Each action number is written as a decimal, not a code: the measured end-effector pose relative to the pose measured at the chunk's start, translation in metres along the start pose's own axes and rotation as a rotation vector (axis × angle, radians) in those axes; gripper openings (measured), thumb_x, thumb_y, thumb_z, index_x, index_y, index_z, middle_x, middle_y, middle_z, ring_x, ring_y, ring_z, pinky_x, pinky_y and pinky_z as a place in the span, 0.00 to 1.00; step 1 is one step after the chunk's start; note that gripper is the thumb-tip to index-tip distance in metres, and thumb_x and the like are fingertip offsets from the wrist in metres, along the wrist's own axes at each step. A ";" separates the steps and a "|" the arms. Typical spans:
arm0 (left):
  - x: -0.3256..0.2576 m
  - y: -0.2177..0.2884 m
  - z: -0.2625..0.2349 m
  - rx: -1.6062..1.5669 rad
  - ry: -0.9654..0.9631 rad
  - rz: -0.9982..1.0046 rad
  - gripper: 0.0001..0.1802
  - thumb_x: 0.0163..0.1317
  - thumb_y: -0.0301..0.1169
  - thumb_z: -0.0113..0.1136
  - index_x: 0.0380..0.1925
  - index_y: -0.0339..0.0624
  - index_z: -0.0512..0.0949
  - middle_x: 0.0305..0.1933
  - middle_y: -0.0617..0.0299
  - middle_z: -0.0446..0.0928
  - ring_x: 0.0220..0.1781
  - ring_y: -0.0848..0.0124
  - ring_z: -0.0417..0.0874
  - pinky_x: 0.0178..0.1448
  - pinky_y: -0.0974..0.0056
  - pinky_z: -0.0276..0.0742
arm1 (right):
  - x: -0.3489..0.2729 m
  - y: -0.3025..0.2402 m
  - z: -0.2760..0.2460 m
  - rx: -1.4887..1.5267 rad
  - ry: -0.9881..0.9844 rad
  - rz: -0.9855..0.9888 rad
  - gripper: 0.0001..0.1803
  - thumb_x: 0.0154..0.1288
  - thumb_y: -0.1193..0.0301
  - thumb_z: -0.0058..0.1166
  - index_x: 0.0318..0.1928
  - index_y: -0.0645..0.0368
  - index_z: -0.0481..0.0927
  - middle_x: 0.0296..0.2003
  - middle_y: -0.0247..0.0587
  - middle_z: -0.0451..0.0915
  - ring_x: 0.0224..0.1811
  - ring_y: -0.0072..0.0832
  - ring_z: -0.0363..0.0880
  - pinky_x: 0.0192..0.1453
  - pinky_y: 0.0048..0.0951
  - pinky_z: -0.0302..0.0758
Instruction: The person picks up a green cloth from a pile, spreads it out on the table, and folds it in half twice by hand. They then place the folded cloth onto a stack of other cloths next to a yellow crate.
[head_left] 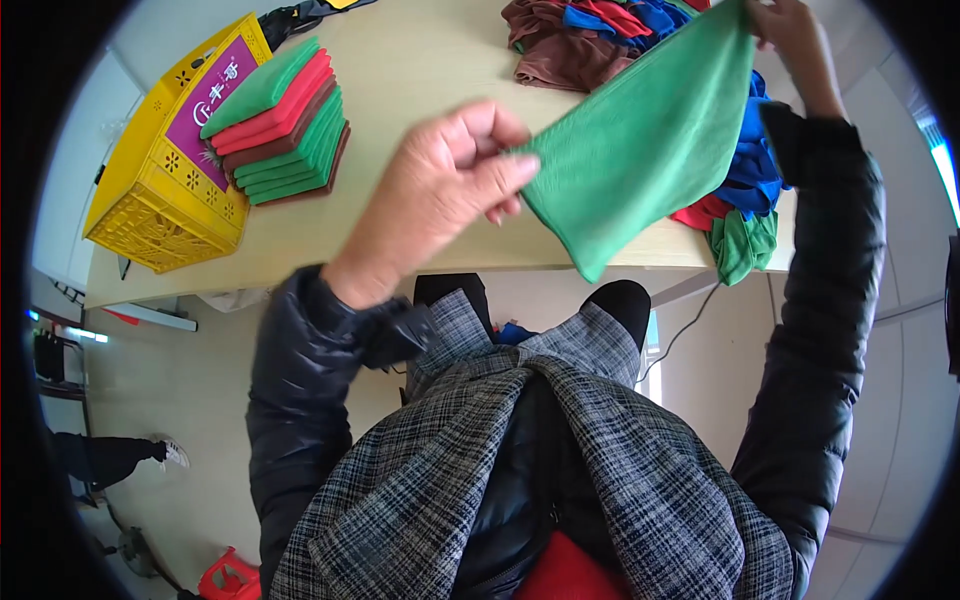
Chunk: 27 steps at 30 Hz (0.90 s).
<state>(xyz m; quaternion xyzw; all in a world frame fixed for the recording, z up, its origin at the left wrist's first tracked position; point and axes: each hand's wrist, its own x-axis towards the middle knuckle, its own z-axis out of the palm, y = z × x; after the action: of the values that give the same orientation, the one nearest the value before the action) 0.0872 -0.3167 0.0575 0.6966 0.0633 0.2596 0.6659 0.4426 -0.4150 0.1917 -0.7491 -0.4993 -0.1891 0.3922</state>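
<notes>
Approx. nine cloths folded in stack (283, 125) by yellow crate (160, 190); left hand (440, 195) & right hand (795, 35) each pinch a corner of green cloth (640, 150), held above table (420, 60); big unfolded pile (640, 40) left.

Single head-worn fisheye view, looking steeply down over wearer's chest onto pale wooden table (420, 60); hands close to lens, table edge just beyond, floor visible below; rim bends straight edges.
</notes>
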 end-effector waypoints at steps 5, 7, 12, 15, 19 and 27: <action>-0.030 -0.107 -0.019 -0.059 0.235 -0.300 0.07 0.67 0.27 0.60 0.37 0.33 0.76 0.28 0.63 0.78 0.25 0.78 0.78 0.30 0.72 0.76 | 0.001 -0.019 0.150 -0.157 -0.186 -0.213 0.10 0.53 0.67 0.55 0.30 0.58 0.86 0.25 0.54 0.83 0.26 0.48 0.83 0.36 0.48 0.79; -0.044 -0.152 -0.035 0.014 0.335 -0.410 0.07 0.66 0.28 0.60 0.35 0.33 0.76 0.24 0.63 0.78 0.23 0.77 0.78 0.26 0.71 0.74 | -0.010 0.002 0.227 -0.154 -0.161 -0.334 0.09 0.58 0.69 0.56 0.36 0.56 0.86 0.25 0.48 0.83 0.30 0.41 0.84 0.36 0.42 0.79; -0.083 -0.202 -0.066 0.287 0.448 -0.590 0.08 0.63 0.29 0.61 0.30 0.34 0.77 0.21 0.63 0.77 0.21 0.76 0.77 0.24 0.69 0.72 | -0.070 -0.007 0.371 -0.015 -0.374 -0.042 0.12 0.55 0.71 0.53 0.39 0.51 0.86 0.36 0.50 0.85 0.40 0.49 0.84 0.45 0.47 0.80; -0.093 -0.214 -0.075 0.439 0.446 -0.566 0.09 0.64 0.29 0.61 0.27 0.36 0.77 0.19 0.66 0.75 0.19 0.78 0.75 0.24 0.70 0.69 | -0.093 -0.005 0.422 0.104 -0.379 -0.057 0.10 0.59 0.68 0.54 0.40 0.51 0.84 0.32 0.51 0.85 0.38 0.51 0.84 0.45 0.48 0.79; -0.119 -0.224 -0.091 0.636 0.531 -0.474 0.10 0.64 0.30 0.60 0.25 0.37 0.77 0.18 0.67 0.73 0.19 0.80 0.73 0.23 0.71 0.65 | -0.112 -0.045 0.451 0.217 -0.561 -0.082 0.19 0.63 0.63 0.55 0.55 0.51 0.77 0.40 0.52 0.85 0.45 0.51 0.83 0.51 0.45 0.79; -0.119 -0.212 -0.107 0.456 0.606 -0.575 0.11 0.64 0.31 0.61 0.24 0.38 0.77 0.18 0.70 0.72 0.20 0.83 0.70 0.23 0.73 0.62 | -0.132 -0.035 0.439 0.467 -0.643 -0.226 0.34 0.67 0.58 0.53 0.70 0.54 0.64 0.60 0.57 0.77 0.59 0.51 0.78 0.62 0.44 0.75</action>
<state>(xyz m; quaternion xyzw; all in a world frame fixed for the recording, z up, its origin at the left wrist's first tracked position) -0.0081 -0.2499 -0.1819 0.6719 0.5003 0.2357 0.4926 0.3065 -0.1468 -0.1560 -0.6013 -0.7051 0.1311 0.3524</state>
